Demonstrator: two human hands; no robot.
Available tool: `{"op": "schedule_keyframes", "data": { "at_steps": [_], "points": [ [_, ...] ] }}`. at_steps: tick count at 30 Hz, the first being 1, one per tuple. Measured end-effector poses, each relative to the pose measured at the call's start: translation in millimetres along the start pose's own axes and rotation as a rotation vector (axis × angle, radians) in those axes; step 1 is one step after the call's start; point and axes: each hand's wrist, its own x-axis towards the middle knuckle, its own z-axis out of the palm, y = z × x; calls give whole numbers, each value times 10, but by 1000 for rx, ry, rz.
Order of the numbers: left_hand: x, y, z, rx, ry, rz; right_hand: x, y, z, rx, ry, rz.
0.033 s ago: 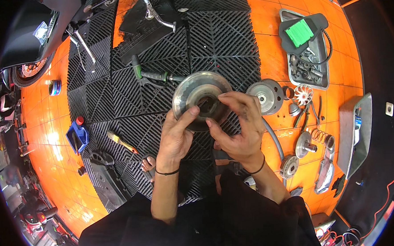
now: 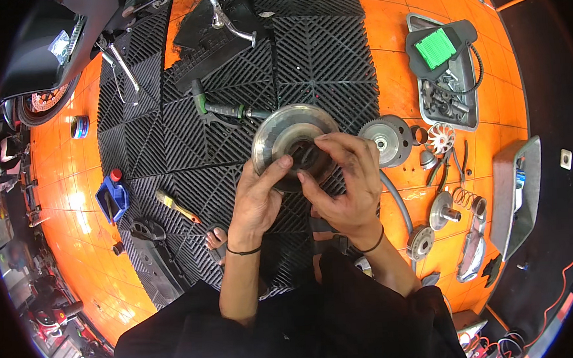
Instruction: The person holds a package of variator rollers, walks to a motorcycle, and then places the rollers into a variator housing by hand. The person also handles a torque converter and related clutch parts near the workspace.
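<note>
A round grey metal pulley disc point(image 2: 290, 135) with a dark centre hub sits tilted over the black grid floor mats point(image 2: 168, 146). My left hand point(image 2: 258, 200) grips its lower left edge, thumb reaching toward the hub. My right hand point(image 2: 342, 182) holds the lower right side, its greasy fingers curled over the hub and hiding part of it. Both wrists wear thin black bands. A toothed metal drum point(image 2: 388, 141) lies just right of the disc.
On the orange floor to the right lie a white finned part point(image 2: 441, 138), a spring point(image 2: 462, 199), a metal tray point(image 2: 470, 104) of parts and a grey cover point(image 2: 517, 196). A green-handled tool point(image 2: 221, 109), brush point(image 2: 174, 206) and blue bottle point(image 2: 112, 198) lie to the left.
</note>
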Motion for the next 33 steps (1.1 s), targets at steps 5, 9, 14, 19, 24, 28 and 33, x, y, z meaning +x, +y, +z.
{"op": "schedule_keyframes", "data": {
  "at_steps": [5,9,14,19,24,28,33],
  "points": [
    [-41,-20,29,-31,25,3,-51,14,83,-95,-44,-33],
    [-41,-38,-13,-24,33,15,-51,-11,93,-106,-51,-19],
    [-23,-13,-45,8,44,35,-40,23,83,-81,-79,-2],
    [-32,18,-67,6,58,62,-30,58,73,80,-21,163],
    [-46,70,-71,24,-6,59,22,-35,91,894,8,713],
    [-61,102,-102,95,-27,47,74,-77,-8,915,-126,888],
    [-72,121,-154,209,-74,44,41,-39,-34,1025,-188,1025]
  ]
}}
